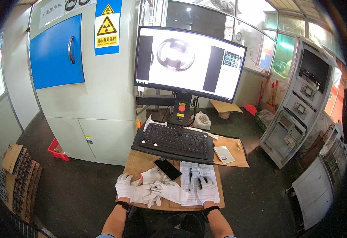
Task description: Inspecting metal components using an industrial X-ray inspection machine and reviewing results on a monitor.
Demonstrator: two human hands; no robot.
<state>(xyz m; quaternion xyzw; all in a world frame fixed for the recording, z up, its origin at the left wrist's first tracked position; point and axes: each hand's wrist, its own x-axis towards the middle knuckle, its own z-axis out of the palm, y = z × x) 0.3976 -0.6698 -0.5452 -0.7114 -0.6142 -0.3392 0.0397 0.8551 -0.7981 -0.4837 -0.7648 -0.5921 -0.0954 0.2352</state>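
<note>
My right hand (207, 191), in a white glove, is wrapped over a dark computer mouse (200, 183) that lies on a printed sheet (217, 174). A black pen (190, 175) lies on the same sheet, just left of that hand. Also gloved in white, my left hand (125, 187) rests on the left side of the small wooden desk (135, 160), fingers loosely apart and holding nothing visible. Beside it lies a heap of loose white gloves (167, 191). A black phone (168, 169) lies against the gloves, below the keyboard (175, 139).
A monitor (189, 63) with a grey ring-shaped picture stands above the keyboard tray; a red button (181, 108) sits beneath it. Left stands a large cabinet (106, 135) with a blue door (58, 53). Stacked parts (20, 178) are at far left, an instrument rack (296, 107) at right.
</note>
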